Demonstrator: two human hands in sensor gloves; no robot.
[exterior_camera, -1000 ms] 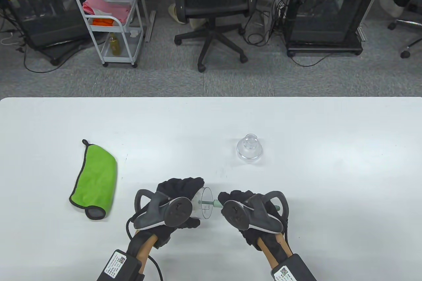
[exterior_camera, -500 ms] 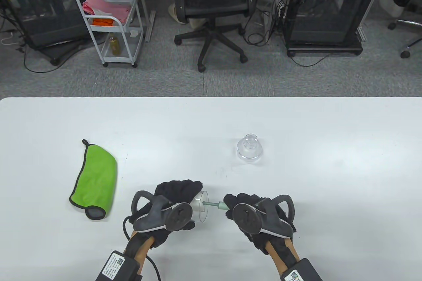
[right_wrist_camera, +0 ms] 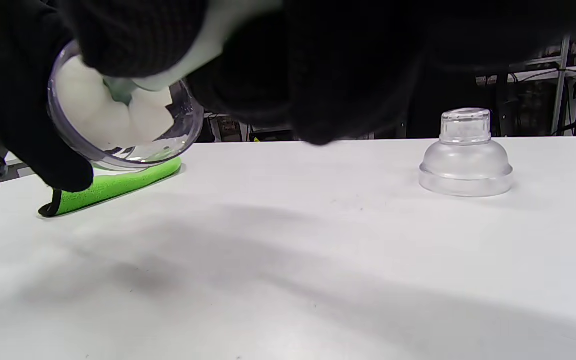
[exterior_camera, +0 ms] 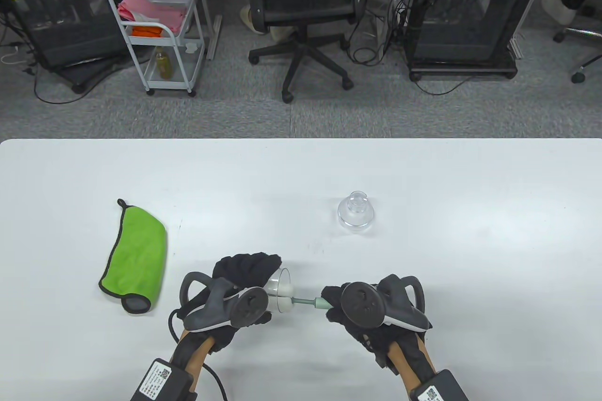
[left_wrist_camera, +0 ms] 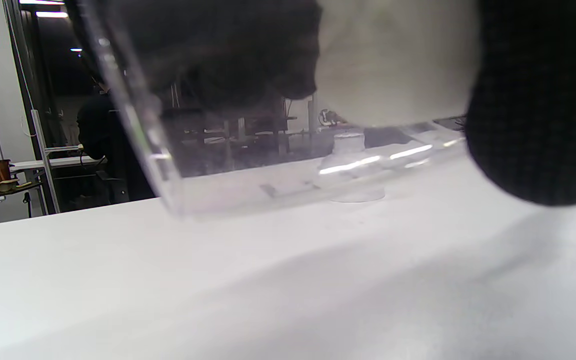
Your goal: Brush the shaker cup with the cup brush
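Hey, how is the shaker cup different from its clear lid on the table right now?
The shaker cup is gripped by the left hand, lying sideways above the table; the lid stands upright on the table, untouched. The cup has the cup brush pushed into its open mouth by the right hand; the lid has nothing in it or touching it. The cup is a plain tapered tumbler; the lid is a dome with a small cap. Both are clear plastic.
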